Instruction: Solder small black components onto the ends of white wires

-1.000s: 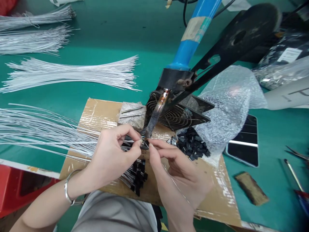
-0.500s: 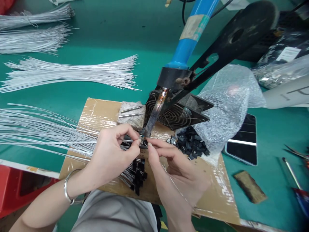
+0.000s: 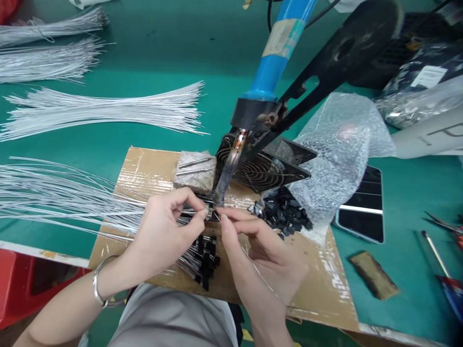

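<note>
Nearest, the left hand (image 3: 168, 231), a metal bracelet (image 3: 97, 284) on its wrist, and the right hand (image 3: 262, 250) meet fingertip to fingertip over a taped cardboard sheet (image 3: 144, 168). The left thumb and forefinger are closed on a thin white wire (image 3: 195, 211); the right thumb and forefinger pinch a small black part (image 3: 216, 215), held right against the wire's end under the tip of the soldering iron (image 3: 231, 161). Just below the hands lies a bunch of wires (image 3: 65, 197) with black parts (image 3: 206, 255) on their ends, fanning out to the left. Beside the right hand sits a heap of loose black parts (image 3: 285, 217) spilling from a bubble-wrap bag (image 3: 340, 144). Behind the fingertips stand a grey block (image 3: 195, 173) with two metal pins on it and a small black fan (image 3: 264, 166). The iron's blue handle (image 3: 275, 62) rises in a black stand (image 3: 336, 58). Farther left on the green table (image 3: 181, 48) lie more wire bundles (image 3: 108, 108); at the right, a phone (image 3: 361, 214).
</note>
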Available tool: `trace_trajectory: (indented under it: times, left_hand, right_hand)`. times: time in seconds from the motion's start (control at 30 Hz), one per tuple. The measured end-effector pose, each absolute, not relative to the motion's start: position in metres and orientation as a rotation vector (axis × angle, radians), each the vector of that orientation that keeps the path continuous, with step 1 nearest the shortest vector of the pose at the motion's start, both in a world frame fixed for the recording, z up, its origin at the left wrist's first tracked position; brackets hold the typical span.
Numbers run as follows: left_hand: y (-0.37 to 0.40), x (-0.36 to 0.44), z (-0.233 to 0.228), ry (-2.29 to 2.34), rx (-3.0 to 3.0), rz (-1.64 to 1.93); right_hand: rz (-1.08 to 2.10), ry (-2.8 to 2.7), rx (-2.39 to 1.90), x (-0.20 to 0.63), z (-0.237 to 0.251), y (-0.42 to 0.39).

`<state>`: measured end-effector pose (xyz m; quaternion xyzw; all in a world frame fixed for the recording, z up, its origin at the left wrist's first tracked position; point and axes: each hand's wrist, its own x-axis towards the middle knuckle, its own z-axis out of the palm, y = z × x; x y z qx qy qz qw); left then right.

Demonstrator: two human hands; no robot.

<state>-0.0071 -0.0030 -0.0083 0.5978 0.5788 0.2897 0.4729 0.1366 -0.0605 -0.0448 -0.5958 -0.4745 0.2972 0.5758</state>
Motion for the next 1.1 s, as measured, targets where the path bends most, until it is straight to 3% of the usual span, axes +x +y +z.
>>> trace_trajectory:
  times: [0.37, 0.8, 1.1]
  left_hand:
    - [-0.019, -0.029, -0.016, 1.363, 1.725, 0.597]
    - [-0.026, -0.033, -0.016, 1.388, 1.777, 0.557]
    - [-0.037, -0.034, -0.015, 1.332, 1.793, 0.573]
  right_hand:
    - [0.937, -0.908, -1.418, 0.133, -0.042, -0.076]
    - [0.867, -1.062, -1.582, 0.139, -0.051, -0.072]
    - [0.972, -1.192, -1.409, 0.136, -0.052, -0.071]
